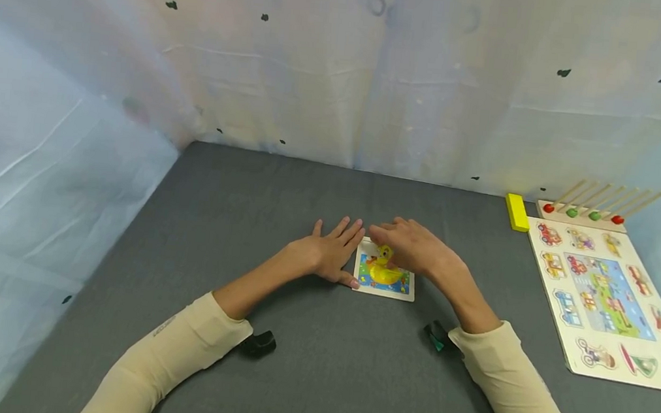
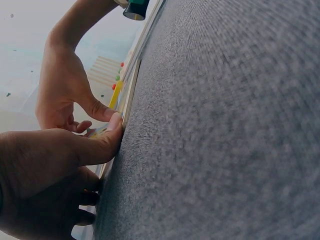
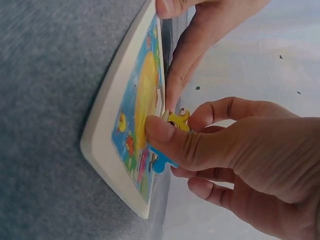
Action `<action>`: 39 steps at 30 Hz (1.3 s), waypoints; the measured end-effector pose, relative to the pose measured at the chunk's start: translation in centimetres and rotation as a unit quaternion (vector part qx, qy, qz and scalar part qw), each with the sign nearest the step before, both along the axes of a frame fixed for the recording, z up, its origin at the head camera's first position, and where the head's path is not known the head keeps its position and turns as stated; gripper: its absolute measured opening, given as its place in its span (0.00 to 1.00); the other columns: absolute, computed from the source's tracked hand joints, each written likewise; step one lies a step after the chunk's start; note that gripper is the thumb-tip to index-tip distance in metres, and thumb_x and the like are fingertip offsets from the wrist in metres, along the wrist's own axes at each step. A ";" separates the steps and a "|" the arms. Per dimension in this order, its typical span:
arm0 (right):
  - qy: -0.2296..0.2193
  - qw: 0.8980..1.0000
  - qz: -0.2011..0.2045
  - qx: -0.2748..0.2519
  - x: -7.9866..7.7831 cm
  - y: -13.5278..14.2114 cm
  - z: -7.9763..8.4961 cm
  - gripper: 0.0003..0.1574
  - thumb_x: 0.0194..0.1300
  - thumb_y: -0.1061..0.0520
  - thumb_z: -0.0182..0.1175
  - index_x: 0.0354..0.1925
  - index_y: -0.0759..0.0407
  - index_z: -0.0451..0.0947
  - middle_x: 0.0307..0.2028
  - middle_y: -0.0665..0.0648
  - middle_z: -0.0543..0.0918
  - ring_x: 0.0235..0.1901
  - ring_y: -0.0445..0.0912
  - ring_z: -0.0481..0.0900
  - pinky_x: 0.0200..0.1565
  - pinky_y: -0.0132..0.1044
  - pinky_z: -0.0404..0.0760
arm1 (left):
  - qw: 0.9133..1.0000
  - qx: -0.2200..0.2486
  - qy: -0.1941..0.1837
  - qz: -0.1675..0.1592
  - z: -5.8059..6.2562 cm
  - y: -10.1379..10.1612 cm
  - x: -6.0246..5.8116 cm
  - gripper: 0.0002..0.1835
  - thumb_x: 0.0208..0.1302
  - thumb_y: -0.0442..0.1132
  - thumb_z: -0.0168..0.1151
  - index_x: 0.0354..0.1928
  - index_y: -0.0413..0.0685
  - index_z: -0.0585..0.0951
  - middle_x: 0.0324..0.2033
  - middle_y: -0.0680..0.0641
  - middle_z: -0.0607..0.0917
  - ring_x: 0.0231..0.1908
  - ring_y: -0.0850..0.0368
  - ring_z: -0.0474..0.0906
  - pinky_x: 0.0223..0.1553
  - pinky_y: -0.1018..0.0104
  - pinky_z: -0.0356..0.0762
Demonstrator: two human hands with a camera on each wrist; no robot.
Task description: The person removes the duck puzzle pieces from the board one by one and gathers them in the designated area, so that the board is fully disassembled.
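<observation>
A small square jigsaw puzzle (image 1: 383,294) showing a yellow duck on blue, in a pale wooden frame, lies on the dark grey table. My left hand (image 1: 332,257) rests at its left side with fingers spread and straight, the thumb touching the frame's near left corner. Over the upper right part of the puzzle is my right hand (image 1: 412,246). In the right wrist view, its thumb and fingers pinch a blue and yellow puzzle piece (image 3: 160,164) with an eye printed on it, tilted above the frame. The fingers hide part of that piece.
To the right lies a large picture board (image 1: 560,341) with several vehicle and toy pictures. Behind it stands a wooden rack (image 1: 583,218) with upright sticks and red and green beads. A yellow block (image 1: 517,213) sits beside them. Pale sheets (image 1: 329,88) hang behind the table.
</observation>
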State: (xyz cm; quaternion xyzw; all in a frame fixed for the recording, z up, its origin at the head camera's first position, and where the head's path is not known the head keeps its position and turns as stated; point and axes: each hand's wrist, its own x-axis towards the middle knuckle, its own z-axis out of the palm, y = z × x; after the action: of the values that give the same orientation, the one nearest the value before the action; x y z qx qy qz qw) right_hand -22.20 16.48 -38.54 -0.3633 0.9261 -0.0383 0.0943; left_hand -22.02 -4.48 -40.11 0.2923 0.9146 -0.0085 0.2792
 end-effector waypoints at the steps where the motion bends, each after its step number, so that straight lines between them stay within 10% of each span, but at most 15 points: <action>1: 0.000 1.000 0.002 -0.004 0.0 0.0 0.0 0.30 0.57 0.63 0.78 0.54 0.53 0.76 0.57 0.55 0.89 0.54 0.57 0.79 0.60 0.58 0.79 | 1.000 0.000 -0.001 0.002 0.0 0.0 0.0 0.60 0.69 0.73 0.54 0.85 0.53 0.32 0.84 0.50 0.25 0.84 0.48 0.21 0.80 0.29 0.34; 22: 0.010 0.988 -0.033 -0.154 -0.6 4.9 4.6 0.14 0.68 0.66 0.68 0.51 0.59 0.83 0.39 0.55 0.90 0.37 0.48 0.86 0.41 0.47 0.84 | 1.000 0.008 0.005 0.000 0.0 0.0 0.1 0.60 0.70 0.72 0.56 0.85 0.51 0.33 0.84 0.49 0.27 0.85 0.47 0.23 0.81 0.30 0.35; 34: 0.011 0.987 -0.061 -0.146 -0.9 7.8 6.6 0.14 0.69 0.72 0.63 0.49 0.59 0.83 0.42 0.58 0.91 0.34 0.48 0.89 0.36 0.39 0.83 | 1.000 0.004 0.019 0.003 -1.4 0.0 -0.6 0.61 0.69 0.72 0.57 0.85 0.53 0.33 0.85 0.50 0.27 0.85 0.49 0.24 0.80 0.29 0.36; 39: 0.001 0.989 -0.076 -0.128 -0.9 8.5 6.5 0.13 0.67 0.69 0.67 0.48 0.59 0.83 0.43 0.58 0.90 0.41 0.52 0.88 0.41 0.47 0.85 | 1.000 0.009 0.007 0.002 -0.1 0.0 0.0 0.60 0.70 0.72 0.56 0.85 0.52 0.33 0.85 0.49 0.27 0.85 0.48 0.23 0.81 0.30 0.35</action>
State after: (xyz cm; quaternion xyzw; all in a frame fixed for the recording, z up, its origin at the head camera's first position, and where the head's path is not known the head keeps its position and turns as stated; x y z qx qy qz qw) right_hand -23.10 25.00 -32.07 -0.3008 0.9387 -0.1627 0.0426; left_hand -21.98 -4.47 -40.22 0.2932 0.9171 -0.0020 0.2702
